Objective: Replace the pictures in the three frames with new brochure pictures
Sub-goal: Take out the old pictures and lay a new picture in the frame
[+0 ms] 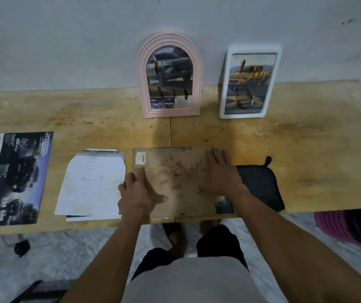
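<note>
The frame [175, 178] is lying face down on the table [306, 132], pressed under flat, spread fingers of the left hand [139, 196] and right hand [221, 171]. Beyond the fingertips, two filled frames [169, 76] are leaned against the wall.

1. My left hand [139, 196]: palm down, fingers spread flat toward 12 o'clock, thumb toward 3 o'clock.
2. My right hand [221, 171]: palm down, fingers extended toward 11 o'clock.
</note>
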`<state>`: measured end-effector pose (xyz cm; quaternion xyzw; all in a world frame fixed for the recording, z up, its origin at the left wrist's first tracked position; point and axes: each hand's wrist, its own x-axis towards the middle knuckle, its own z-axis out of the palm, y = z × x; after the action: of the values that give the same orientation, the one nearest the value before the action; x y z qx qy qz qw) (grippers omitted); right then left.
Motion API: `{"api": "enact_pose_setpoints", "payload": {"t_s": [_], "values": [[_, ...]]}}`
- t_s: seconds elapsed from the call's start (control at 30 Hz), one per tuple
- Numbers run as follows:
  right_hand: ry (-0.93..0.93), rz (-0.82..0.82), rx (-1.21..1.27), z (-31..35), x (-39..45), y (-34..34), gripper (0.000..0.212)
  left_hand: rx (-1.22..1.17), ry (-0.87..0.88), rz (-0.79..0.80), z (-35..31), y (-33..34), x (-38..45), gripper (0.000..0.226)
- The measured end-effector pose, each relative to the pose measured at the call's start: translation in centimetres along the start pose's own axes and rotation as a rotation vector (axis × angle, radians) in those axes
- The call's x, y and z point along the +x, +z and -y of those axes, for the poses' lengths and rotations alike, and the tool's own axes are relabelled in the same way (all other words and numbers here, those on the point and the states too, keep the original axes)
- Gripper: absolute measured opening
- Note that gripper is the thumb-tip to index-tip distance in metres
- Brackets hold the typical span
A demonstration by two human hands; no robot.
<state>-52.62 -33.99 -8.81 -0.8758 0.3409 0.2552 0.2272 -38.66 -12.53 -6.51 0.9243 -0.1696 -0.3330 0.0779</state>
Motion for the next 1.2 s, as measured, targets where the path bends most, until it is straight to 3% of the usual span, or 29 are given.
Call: {"api": "enact_pose_setpoints", "payload": {"t_s": [0.57, 0.83, 1.2], "values": [[-0.010, 0.028, -0.062, 0.4, -1.1, 0.1, 0.120, 0.028, 0.007, -0.010, 0.0, 0.3, -0.1, 0.114], [-0.142, 0.103, -0.107, -1.8, -4.7, 2.2, 0.122, 0.068, 0.031, 0.065, 0.4, 0.0, -0.3, 0.137], [-0.120, 0.100, -0.033, -0.7, -4.8, 2.4, 0.112, -0.016, -0.009, 0.001, 0.8, 0.5, -1.1, 0.137]]}}
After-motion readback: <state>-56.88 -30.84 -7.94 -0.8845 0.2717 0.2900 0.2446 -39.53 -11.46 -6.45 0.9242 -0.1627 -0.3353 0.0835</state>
